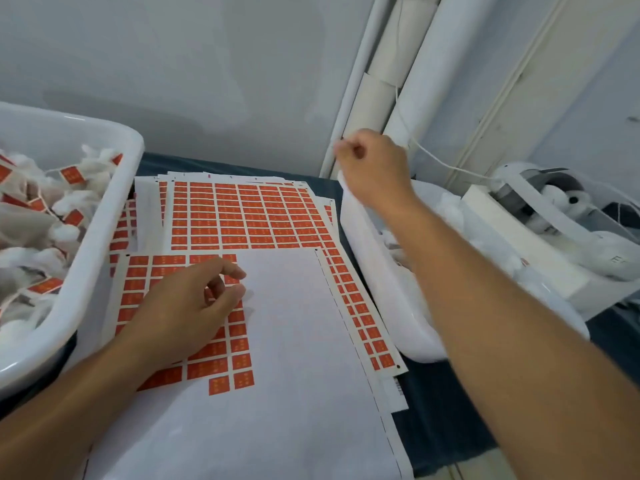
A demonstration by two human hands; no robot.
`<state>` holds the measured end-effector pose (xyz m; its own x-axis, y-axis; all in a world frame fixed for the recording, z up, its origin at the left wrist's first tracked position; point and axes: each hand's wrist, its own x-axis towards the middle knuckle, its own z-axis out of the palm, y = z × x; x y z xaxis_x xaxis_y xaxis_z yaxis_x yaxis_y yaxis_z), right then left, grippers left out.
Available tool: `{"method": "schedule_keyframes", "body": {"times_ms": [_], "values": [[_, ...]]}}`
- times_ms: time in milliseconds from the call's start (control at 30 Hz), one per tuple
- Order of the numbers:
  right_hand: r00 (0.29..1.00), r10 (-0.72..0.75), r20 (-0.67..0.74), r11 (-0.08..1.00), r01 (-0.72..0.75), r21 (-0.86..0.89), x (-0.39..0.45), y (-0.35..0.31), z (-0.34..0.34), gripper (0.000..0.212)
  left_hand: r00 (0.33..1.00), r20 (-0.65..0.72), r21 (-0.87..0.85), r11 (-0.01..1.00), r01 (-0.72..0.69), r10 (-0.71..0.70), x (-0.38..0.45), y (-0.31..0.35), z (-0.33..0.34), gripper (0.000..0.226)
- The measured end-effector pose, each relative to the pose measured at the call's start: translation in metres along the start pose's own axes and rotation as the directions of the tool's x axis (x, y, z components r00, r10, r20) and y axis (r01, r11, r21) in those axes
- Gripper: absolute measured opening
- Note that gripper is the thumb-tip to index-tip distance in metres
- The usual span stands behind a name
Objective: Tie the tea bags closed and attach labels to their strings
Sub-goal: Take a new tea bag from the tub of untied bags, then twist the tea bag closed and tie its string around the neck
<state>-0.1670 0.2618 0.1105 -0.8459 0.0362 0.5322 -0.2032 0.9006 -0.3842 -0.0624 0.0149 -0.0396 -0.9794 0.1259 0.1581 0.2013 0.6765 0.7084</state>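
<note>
- Left hand (187, 306) hovers over label sheet (242, 216), fingers loosely curled, holding nothing
- Right hand (374, 168) is raised above right tub (381, 271), fingers pinching string (446, 164)
- Tea bags (38, 209) with labels lie in left tub (104, 237) on table (436, 410)

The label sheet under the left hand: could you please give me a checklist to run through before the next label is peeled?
1. Orange labels remain on the label sheet: ok.
2. Left hand over the labels, fingers loosely curled: ok.
3. Label already pinched: cannot tell.
4. Right hand raised, pinching something small: ok; what it pinches: cannot tell.
5. Left tub holds labelled tea bags: ok.
</note>
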Motion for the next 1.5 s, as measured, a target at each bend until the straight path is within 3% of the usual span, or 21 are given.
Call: {"method": "schedule_keyframes", "body": {"times_ms": [100, 200, 367, 567, 733, 867, 933, 1100, 1167, 1300, 1400, 1467, 1500], "values": [[0.979, 0.145, 0.145, 0.937, -0.089, -0.338, 0.022, 0.062, -0.025, 0.023, 1.0, 0.008, -0.007, 1.0, 0.005, -0.005, 0.002, -0.001, 0.0, 0.012], [0.895, 0.298, 0.331, 0.838, -0.08, -0.54, 0.023, 0.119, -0.042, 0.024, 1.0, 0.003, -0.021, 1.0, 0.013, -0.013, 0.003, -0.003, 0.0, 0.011], [0.804, 0.346, 0.484, 0.831, -0.023, -0.556, 0.017, 0.162, -0.04, 0.035, 1.0, -0.001, -0.014, 1.0, 0.018, -0.018, 0.004, -0.005, 0.002, 0.01], [0.845, 0.221, 0.487, 0.852, 0.076, -0.518, 0.017, 0.173, -0.037, 0.036, 1.0, -0.003, -0.008, 1.0, 0.018, -0.018, 0.004, -0.006, 0.002, 0.009], [0.933, 0.197, 0.301, 0.907, -0.056, -0.418, 0.016, 0.164, -0.048, 0.028, 1.0, 0.003, -0.006, 1.0, 0.011, -0.011, 0.003, -0.002, 0.001, 0.01], [0.964, 0.249, 0.093, 0.964, -0.238, -0.12, 0.01, 0.143, -0.062, 0.016, 1.0, -0.005, -0.016, 1.0, 0.011, -0.011, 0.001, 0.0, -0.001, 0.01], [0.965, 0.26, 0.009, 0.964, -0.261, 0.057, 0.009, 0.122, -0.069, 0.011, 1.0, -0.015, -0.023, 1.0, 0.014, -0.015, 0.0, 0.001, -0.002, 0.012], [0.988, 0.067, -0.141, 0.97, -0.031, 0.242, -0.006, 0.043, -0.082, 0.013, 0.997, -0.07, -0.133, 0.991, 0.003, -0.012, -0.003, 0.009, -0.005, 0.007], [0.985, -0.002, -0.174, 0.949, 0.057, 0.309, -0.018, 0.009, -0.082, 0.014, 0.997, -0.075, -0.24, 0.971, -0.023, 0.005, -0.004, 0.013, -0.007, 0.015], [0.995, -0.013, -0.102, 0.876, 0.061, 0.479, -0.046, -0.044, -0.061, 0.027, 1.0, -0.016, -0.522, 0.853, -0.029, 0.024, -0.006, 0.024, -0.013, 0.037], [0.996, -0.014, 0.085, 0.78, -0.043, 0.624, -0.069, -0.068, -0.029, 0.036, 0.998, 0.03, -0.772, 0.635, -0.011, 0.054, -0.009, 0.031, -0.019, 0.051], [0.984, -0.05, 0.17, 0.736, -0.079, 0.672, -0.084, -0.077, -0.006, 0.04, 0.997, 0.032, -0.876, 0.483, -0.006, 0.07, -0.011, 0.034, -0.023, 0.045], [0.98, -0.072, 0.187, 0.723, -0.078, 0.687, -0.089, -0.079, 0.006, 0.041, 0.998, 0.018, -0.891, 0.454, -0.012, 0.061, -0.012, 0.035, -0.026, 0.039]]}}
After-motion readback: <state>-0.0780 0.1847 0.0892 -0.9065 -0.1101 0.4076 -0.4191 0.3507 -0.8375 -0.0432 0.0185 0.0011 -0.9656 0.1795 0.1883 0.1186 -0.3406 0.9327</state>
